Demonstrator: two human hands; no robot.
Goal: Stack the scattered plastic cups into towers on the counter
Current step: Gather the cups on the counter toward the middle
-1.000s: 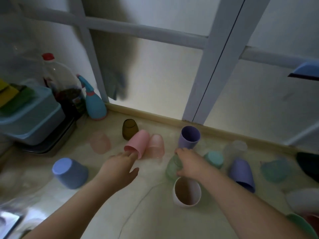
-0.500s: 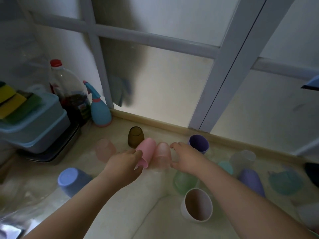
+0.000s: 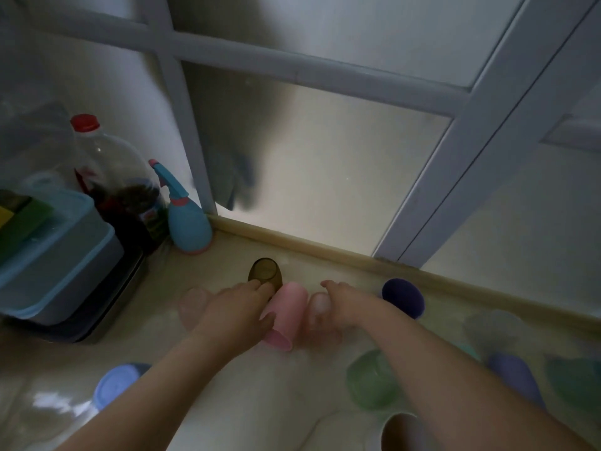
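Several plastic cups lie scattered on the beige counter (image 3: pixel 247 402). My left hand (image 3: pixel 235 312) wraps around an opaque pink cup (image 3: pixel 291 304) that lies on its side. Right beside it stands a translucent pink cup (image 3: pixel 320 309), upside down, with my right hand (image 3: pixel 349 304) closed over it. A brown cup (image 3: pixel 265 271) stands just behind my left fingers. Another translucent pink cup (image 3: pixel 190 304) sits left of my left hand. A dark purple cup (image 3: pixel 403 296) stands upright to the right. Nearer me are a blue cup (image 3: pixel 113 385), a green cup (image 3: pixel 367 382) and a white cup (image 3: pixel 400 431).
A lilac cup (image 3: pixel 514 375), a teal cup (image 3: pixel 575 379) and a clear cup (image 3: pixel 487 323) lie at the right. A blue lidded box (image 3: pixel 65 255) with sponges, a red-capped bottle (image 3: pixel 107 170) and a blue spray bottle (image 3: pixel 187 222) crowd the back left. A frosted window (image 3: pixel 309 177) bounds the counter.
Both hands moved forward. My left hand closed around the opaque pink cup. My right hand left the green cup and settled on the translucent pink cup. The camera tilted closer.
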